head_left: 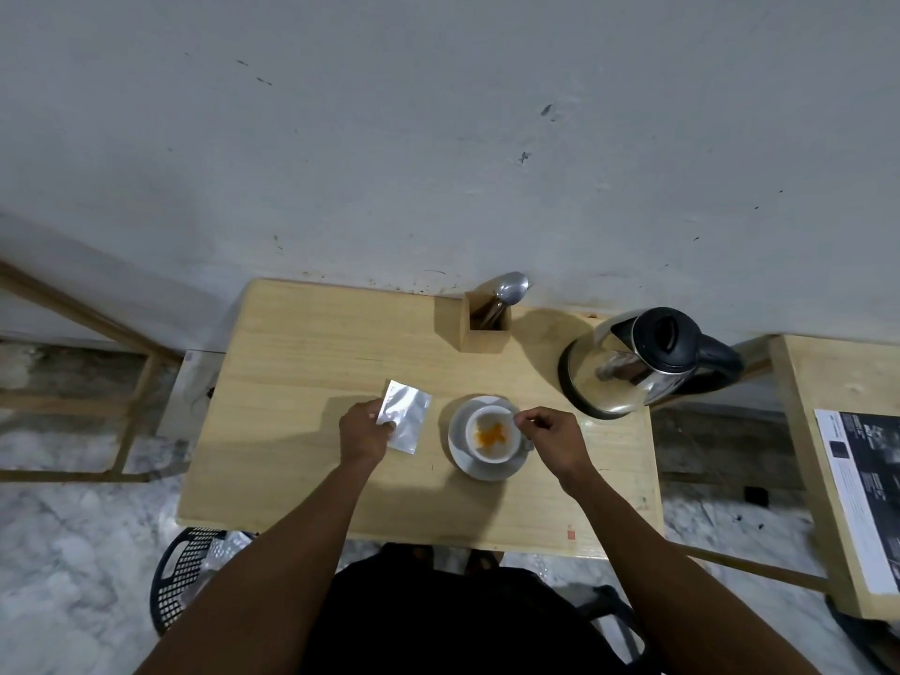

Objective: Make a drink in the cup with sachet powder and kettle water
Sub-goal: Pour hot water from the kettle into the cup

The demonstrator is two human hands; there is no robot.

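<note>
A white cup [491, 433] stands on a white saucer [462, 455] near the middle of the wooden table [302, 382], with orange powder on its bottom. My left hand [365, 433] grips a silver sachet [406, 414] by its lower left edge, just left of the saucer. My right hand [550, 438] hovers at the cup's right rim, thumb and forefinger pinched together; whether a scrap is between them I cannot tell. A steel kettle [633, 367] with a black lid and handle stands at the table's right rear.
A wooden holder [484, 326] with a spoon [509, 287] in it stands against the wall behind the cup. A second table [828, 392] with a printed sheet [862, 484] is on the right. A black perforated basket [190, 572] sits on the floor at the lower left.
</note>
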